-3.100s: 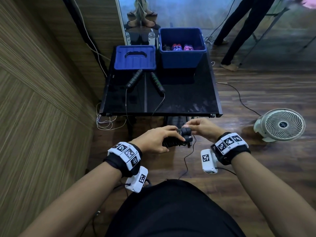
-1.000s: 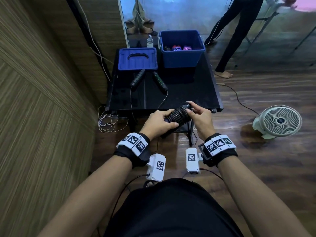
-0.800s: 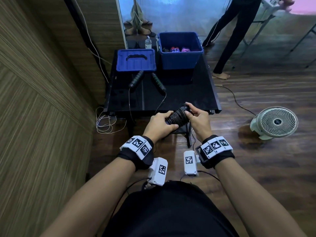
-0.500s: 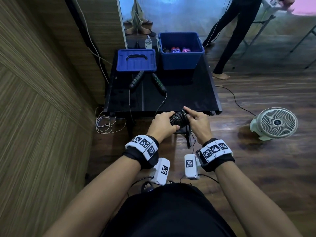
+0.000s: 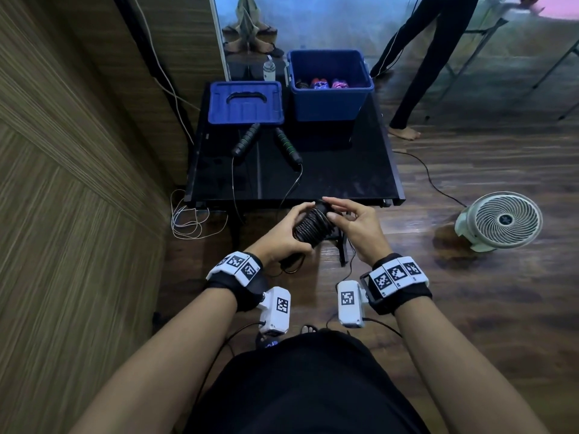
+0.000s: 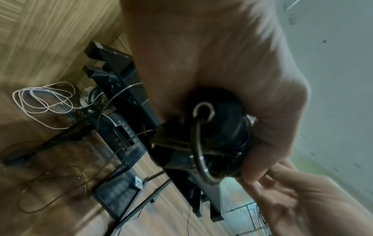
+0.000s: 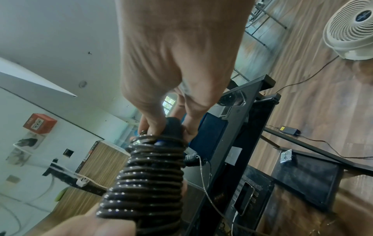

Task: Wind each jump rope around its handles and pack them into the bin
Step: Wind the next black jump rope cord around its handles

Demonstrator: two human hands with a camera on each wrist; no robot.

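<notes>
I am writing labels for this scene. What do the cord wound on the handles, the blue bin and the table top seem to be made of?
Wound cord: probably plastic-coated, dark and glossy; each coil carries a small bright highlight.
Blue bin: likely moulded plastic; even colour, a thick rolled rim, a dull sheen.
Table top: black and very glossy, perhaps glass or lacquer; it mirrors the bin.

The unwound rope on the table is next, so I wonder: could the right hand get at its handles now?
Probably not yet: the right hand pinches the wound rope, though nothing blocks the handles.
</notes>
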